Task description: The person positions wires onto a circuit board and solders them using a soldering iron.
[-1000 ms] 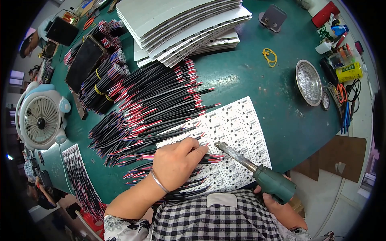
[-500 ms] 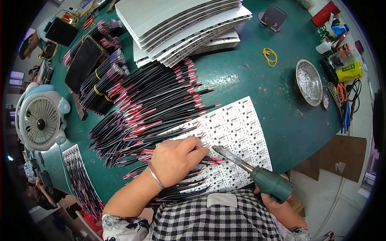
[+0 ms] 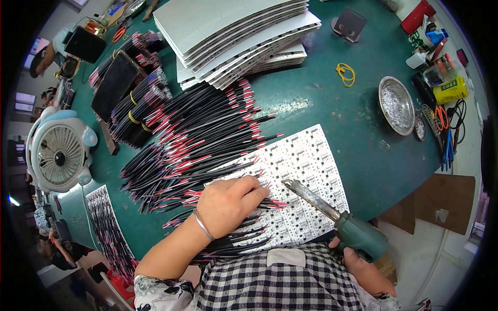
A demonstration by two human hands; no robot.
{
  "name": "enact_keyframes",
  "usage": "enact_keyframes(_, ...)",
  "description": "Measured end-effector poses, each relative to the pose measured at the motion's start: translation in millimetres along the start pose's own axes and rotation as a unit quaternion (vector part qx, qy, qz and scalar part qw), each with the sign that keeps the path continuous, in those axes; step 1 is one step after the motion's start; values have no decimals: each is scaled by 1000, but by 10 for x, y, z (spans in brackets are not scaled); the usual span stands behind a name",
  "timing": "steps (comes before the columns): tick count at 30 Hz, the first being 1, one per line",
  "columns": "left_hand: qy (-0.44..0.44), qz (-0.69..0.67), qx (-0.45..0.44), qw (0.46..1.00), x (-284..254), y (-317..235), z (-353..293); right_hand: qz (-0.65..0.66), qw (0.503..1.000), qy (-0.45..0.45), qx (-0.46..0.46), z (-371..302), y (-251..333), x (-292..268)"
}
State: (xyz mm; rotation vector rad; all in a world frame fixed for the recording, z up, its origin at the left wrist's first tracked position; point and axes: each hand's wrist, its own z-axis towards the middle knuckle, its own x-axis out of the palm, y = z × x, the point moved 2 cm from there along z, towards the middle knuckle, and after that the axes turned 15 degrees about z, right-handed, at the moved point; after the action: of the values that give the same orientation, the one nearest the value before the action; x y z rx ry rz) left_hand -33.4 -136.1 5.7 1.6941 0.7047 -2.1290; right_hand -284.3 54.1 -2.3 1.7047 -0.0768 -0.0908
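Note:
My left hand rests on a white circuit board panel, thumb and forefinger pinched on a thin wire whose short red end pokes out by the fingertips. Below my right forearm's reach at the board's near edge, my right hand grips a soldering iron by its green handle. The iron's metal tip hovers just right of my left fingertips, apart from them. Many black wires with red and white ends lie in rows across the board's left side and the table beyond. Small dark parts are printed over the panel.
Stacked white panels stand at the back. Bundled wires and a dark phone lie left, beside a fan. A metal bowl, a yellow band and a yellow can are right. Other people sit far left.
The soldering iron in my right hand has drawn back to the right, its tip now farther from my left fingertips. My left hand keeps its pinch and has barely moved.

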Motion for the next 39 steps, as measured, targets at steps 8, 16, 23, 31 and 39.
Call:
enact_keyframes(8,-70,8,-31,997,-439,-170,-82,107,993,-55,5,-66,-89,-34)
enact_keyframes(16,14,65,-109,992,-150,-230,-132,116,993,-23,6,-134,-150,-75)
enact_keyframes(23,4,17,-126,992,-323,-27,66,154,985,-66,-35,-111,-168,-54)
enact_keyframes(31,137,59,-72,986,-14,-60,437,206,971,-119,-36,-33,-145,-62)
enact_keyframes(39,17,-23,-55,998,-292,-94,330,220,966,-135,-24,-49,-174,-75)
